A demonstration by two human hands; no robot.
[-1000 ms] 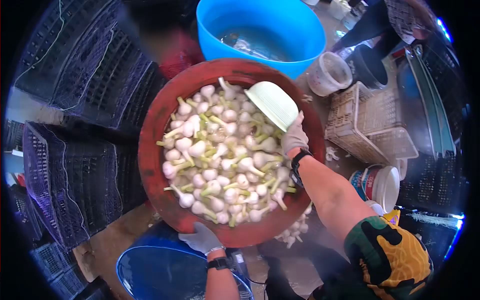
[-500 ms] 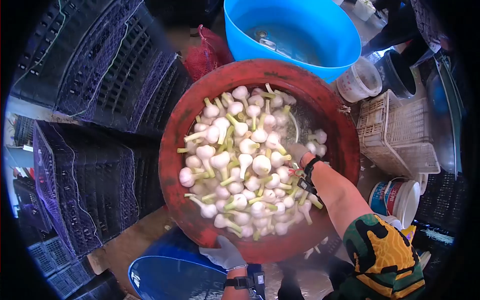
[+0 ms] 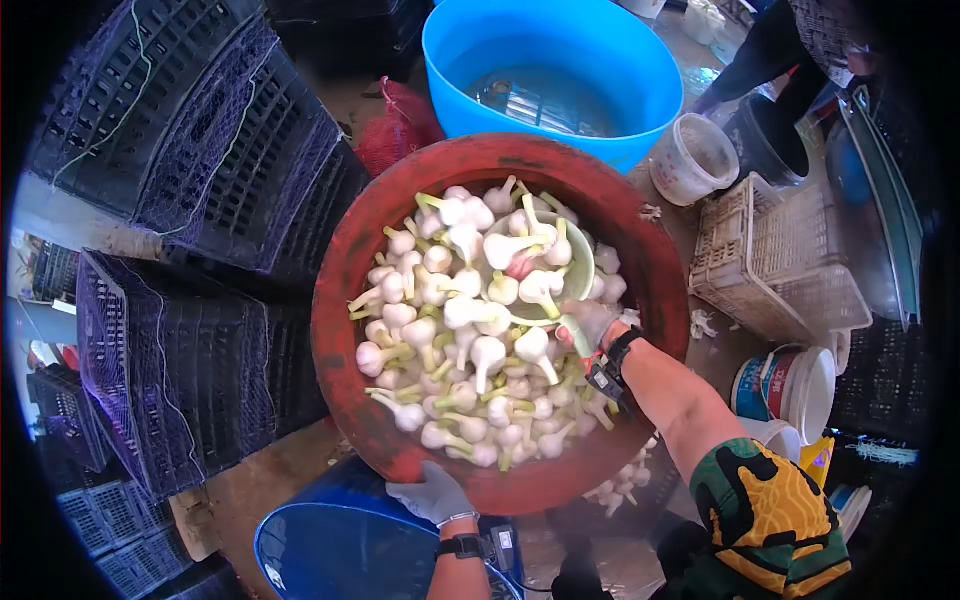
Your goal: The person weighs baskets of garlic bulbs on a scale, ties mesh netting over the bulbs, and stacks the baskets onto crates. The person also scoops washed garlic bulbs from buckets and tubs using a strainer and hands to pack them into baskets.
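A big round red tub [image 3: 345, 300] holds many white garlic bulbs [image 3: 487, 355] with green stems, lying in water. My right hand [image 3: 590, 325], gloved, grips the edge of a pale green bowl [image 3: 582, 272] on the tub's right side. Several bulbs fill the bowl, and others lie around it. At the tub's near rim is my left hand [image 3: 435, 492] in a grey glove; its thumb and fingers hold the red rim.
Behind the tub stands a blue basin [image 3: 640, 150] with water. Black crates [image 3: 200, 370] are stacked at left. Right are a white bucket [image 3: 693, 160], a beige crate [image 3: 770, 250] and another person's legs [image 3: 750, 60]. A blue barrel [image 3: 340, 550] stands in front.
My right hand has brought the bowl from above the tub down into the garlic, and the bowl now has bulbs in it. My left hand remains at the near rim.
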